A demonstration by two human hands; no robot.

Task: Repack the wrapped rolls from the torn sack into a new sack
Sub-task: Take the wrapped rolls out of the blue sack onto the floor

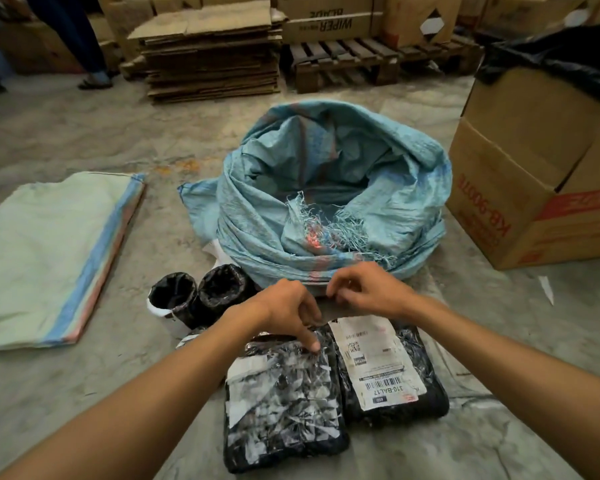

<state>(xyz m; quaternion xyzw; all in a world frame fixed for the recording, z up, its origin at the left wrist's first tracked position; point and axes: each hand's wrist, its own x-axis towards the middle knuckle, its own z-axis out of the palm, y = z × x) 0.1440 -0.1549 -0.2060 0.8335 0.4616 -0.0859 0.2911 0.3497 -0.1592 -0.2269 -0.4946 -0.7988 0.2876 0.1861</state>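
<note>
new sack (45, 258): lies flat and folded on the floor at far left, well apart from both hands.
upright rolls (201, 296): two black-wrapped rolls stand on end just left of the torn sack's base, open ends up.
left hand (288, 311): fingers curled down, one fingertip pressing the top edge of the left roll; whether it pinches the wrap I cannot tell.
left roll (281, 400): lies on the floor directly under and toward the person from the left hand, long axis running away from the person.
torn sack (329, 188): slumped open just beyond the hands, frayed threads at its near rim.
right hand (368, 289): fingers curled at the sack's near edge, seemingly picking at something small; I cannot tell what.
labelled roll (392, 368): touches the left roll's side, parallel to it, shipping label up, just below the right hand.
deciding relation: the new sack lies to the left, so the left hand is nearer for carrying rolls across.
</note>
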